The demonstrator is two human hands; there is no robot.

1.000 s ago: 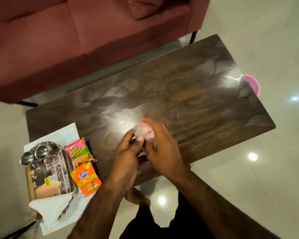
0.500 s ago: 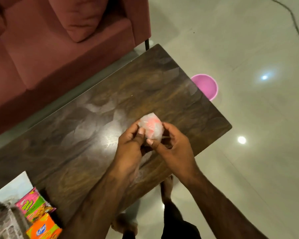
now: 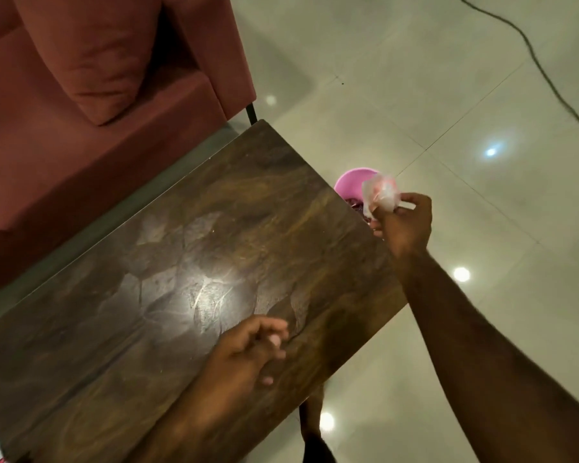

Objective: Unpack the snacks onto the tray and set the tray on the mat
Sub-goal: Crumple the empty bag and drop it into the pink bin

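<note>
My right hand [image 3: 403, 225] reaches past the table's right end and grips a crumpled clear plastic bag [image 3: 380, 193] with pink showing through it. The bag hangs just above a pink bin [image 3: 348, 182] on the floor. My left hand [image 3: 251, 352] hovers low over the dark wooden table [image 3: 188, 262] near its front edge, fingers loosely curled and blurred, holding nothing. The tray, the mat and the snack packets are out of view, apart from a pale sliver at the bottom-left corner.
A dark red sofa [image 3: 91, 105] with a cushion stands behind the table at the left. Glossy pale floor tiles surround the table, and a black cable [image 3: 545, 75] runs across the floor at the upper right. My foot [image 3: 311, 422] shows below the table's front edge.
My right hand has carried the crumpled bag from over the table to above the pink bin. My left hand let go of it and dropped toward the table. The view swung right.
</note>
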